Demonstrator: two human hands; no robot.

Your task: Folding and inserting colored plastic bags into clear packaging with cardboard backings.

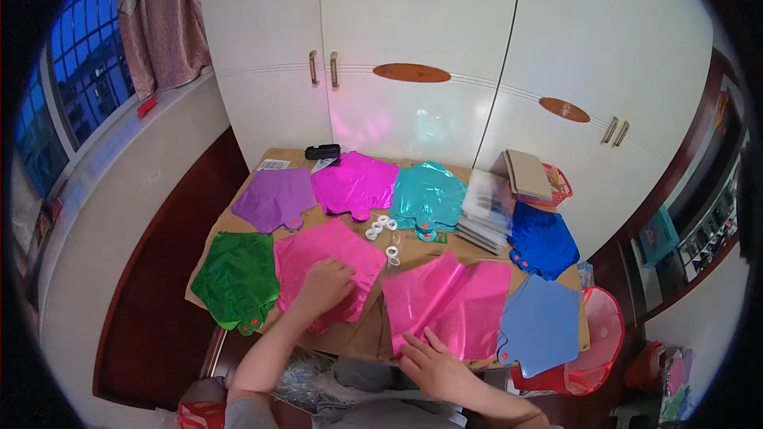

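Note:
Toward the left of the table, a stack of flat pink foil balloons (314,246) lies spread out. My left hand (327,282) rests on it, fingers bent and closed together at the foil; the fingertips are partly hidden. To the right is another pink foil balloon (469,302), with a raised crease running across it. My right hand (433,361) lies on its near edge, fingers spread, pressing the foil. Small white ribbon rolls (381,224) sit between the stacks, and another white roll (392,253) lies just nearer.
Around the cardboard-covered table (369,330) lie flat foil balloons: green (234,278), purple (276,197), magenta (355,183), teal (429,193), dark blue (544,238) and pale blue (542,322). Clear plastic sleeves (485,206), cardboard pieces (526,175) and a black object (323,152) stand behind. A red basket (602,334) is at right.

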